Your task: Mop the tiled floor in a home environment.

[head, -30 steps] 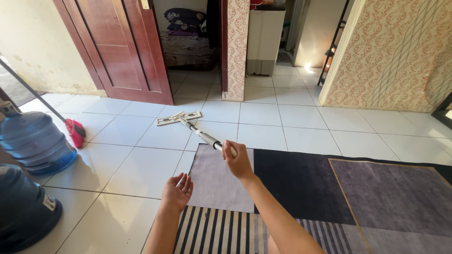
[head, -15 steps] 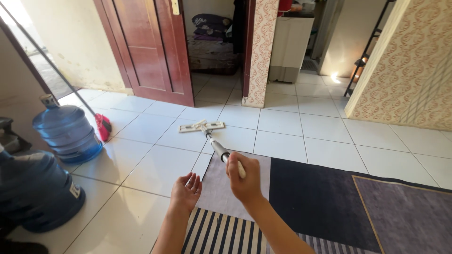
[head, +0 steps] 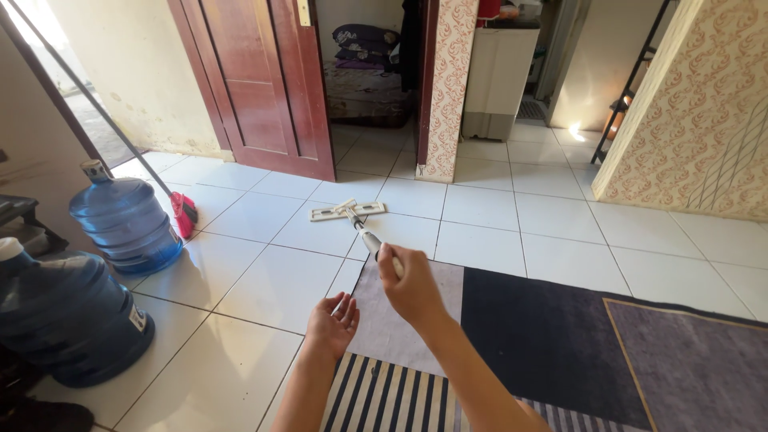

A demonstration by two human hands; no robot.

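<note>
White square floor tiles [head: 264, 280] cover a hallway, lit by sun from the left. A dark red wooden door [head: 256, 80] stands open onto a room with bedding inside; a patterned wall [head: 704, 128] runs along the right.

The right hand [head: 410, 282] is closed around the upper end of a flat mop handle [head: 370, 240], fingers curled tight about the shaft, arm stretched forward. The handle slopes down and away to the flat mop head [head: 347, 210], which lies flat on the tiles, well ahead of the hand and just short of the doorway area. The head is pale, long and narrow, set crosswise to the handle.

The left hand [head: 332, 324] holds nothing. It hangs palm up, fingers loosely curled and slightly apart, over the near edge of a patchwork rug [head: 560, 336] in grey, black and stripes. It is near the right hand but not touching it or the handle.

Two blue water jugs stand at the left: one close by [head: 68, 316], one farther back [head: 124, 220]. A red broom [head: 182, 214] leans beside the farther jug, its long handle rising to the upper left.
</note>
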